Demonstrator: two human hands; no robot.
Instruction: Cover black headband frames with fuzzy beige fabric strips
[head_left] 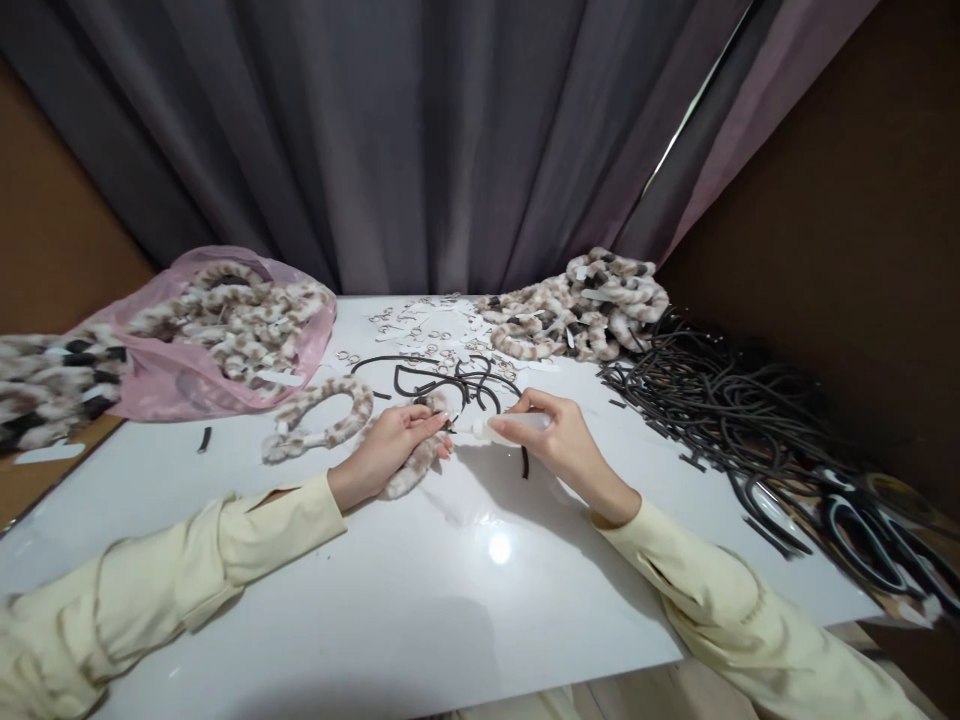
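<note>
My left hand [394, 445] is closed on a spotted furry tube [412, 472], its end pinched between thumb and fingers over the middle of the table. My right hand [559, 440] grips a small white squeeze bottle [517, 430], its thin nozzle pointing left at the held end of the tube. Whether the nozzle touches the fur I cannot tell. Just left of my left hand lies a furry ring [352, 415] of the same spotted fabric. Behind both hands are several black tubes [409, 380], some of them curved.
A pink plastic bag [180, 395] of furry pieces stands at the left. More furry pieces [600, 300] are heaped at the back right. Black tubes [712, 380] and scissors [862, 535] lie at the right. Small metal rings [420, 315] are scattered across the back of the white table [390, 620].
</note>
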